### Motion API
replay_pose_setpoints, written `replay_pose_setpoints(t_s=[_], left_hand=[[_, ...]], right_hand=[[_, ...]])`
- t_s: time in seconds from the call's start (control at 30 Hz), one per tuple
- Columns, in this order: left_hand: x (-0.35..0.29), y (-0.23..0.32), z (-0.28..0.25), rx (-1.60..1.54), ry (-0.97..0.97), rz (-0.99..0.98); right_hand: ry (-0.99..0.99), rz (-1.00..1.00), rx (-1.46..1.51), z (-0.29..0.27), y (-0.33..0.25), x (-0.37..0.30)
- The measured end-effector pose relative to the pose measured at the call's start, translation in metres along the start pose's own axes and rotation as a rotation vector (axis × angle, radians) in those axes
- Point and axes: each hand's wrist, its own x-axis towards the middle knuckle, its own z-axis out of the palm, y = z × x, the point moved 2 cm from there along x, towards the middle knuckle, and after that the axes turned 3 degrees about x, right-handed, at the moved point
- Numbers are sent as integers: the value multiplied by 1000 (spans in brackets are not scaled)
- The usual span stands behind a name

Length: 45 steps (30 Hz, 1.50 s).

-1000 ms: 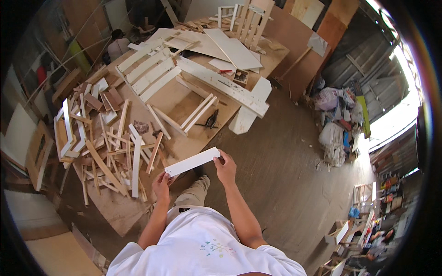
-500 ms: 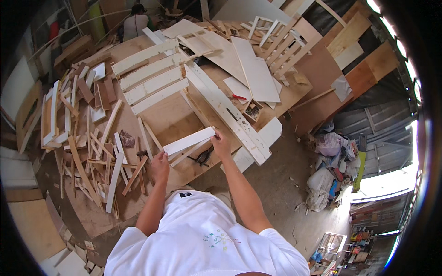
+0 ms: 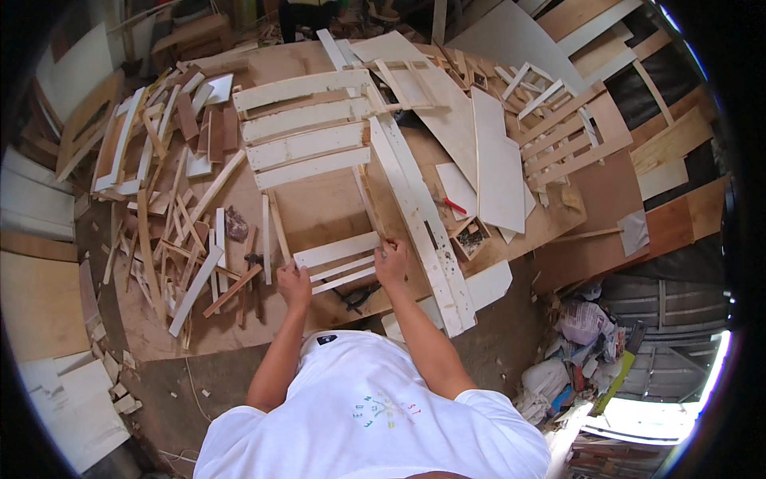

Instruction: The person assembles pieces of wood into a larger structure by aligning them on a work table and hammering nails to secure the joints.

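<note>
A white wooden slat (image 3: 337, 250) lies across the near end of a slatted wooden frame, spanning its two side rails. My left hand (image 3: 295, 288) is closed on the slat's left end. At the other end my right hand (image 3: 392, 264) grips it, fingers curled over the edge by the right rail (image 3: 368, 199). Several white slats (image 3: 307, 138) cross the far part of the frame. Just nearer than the held slat runs a thinner white strip (image 3: 345, 281). A dark pincer-like tool (image 3: 352, 298) rests on the worktable close to my right hand.
A long white board (image 3: 419, 219) lies right of the frame, beside a small box of fasteners (image 3: 469, 238) and a red-handled tool (image 3: 455, 206). Loose wood strips (image 3: 179, 255) pile up on the left. A hammer (image 3: 254, 260) lies near them. Bags (image 3: 586, 323) stand on the right.
The slat has gone from tilted to nearly level across the rails, and both hands have come lower onto the frame with it. My view has shifted, so the table appears farther right.
</note>
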Motion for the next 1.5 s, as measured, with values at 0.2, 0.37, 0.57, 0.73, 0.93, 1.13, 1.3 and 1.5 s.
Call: replay_pose_setpoints(t_s=[0.2, 0.37, 0.57, 0.73, 0.93, 1.13, 1.3, 1.5], left_hand=[[-10, 8, 4, 150, -15, -39], [-8, 15, -11, -34, 29, -66], [9, -34, -37, -762, 22, -372], [17, -82, -76, -975, -146, -437], [18, -142, -89, -1379, -88, -515], [17, -127, -103, -1259, 33, -524], [19, -119, -117, -543, 37, -391], [14, -146, -138, -152, 326, -158]], right_hand=[[42, -63, 7, -7, -7, -3], [17, 58, 81, -12, -13, -9], [-39, 16, 393, -11, -69, -27], [-248, 44, 841, 9, -117, -17], [-434, 487, 1200, 46, -145, -7], [-543, 373, 1030, 70, -129, -75], [-540, 172, 797, 52, -146, -99], [-538, 57, 698, 38, -164, -122]])
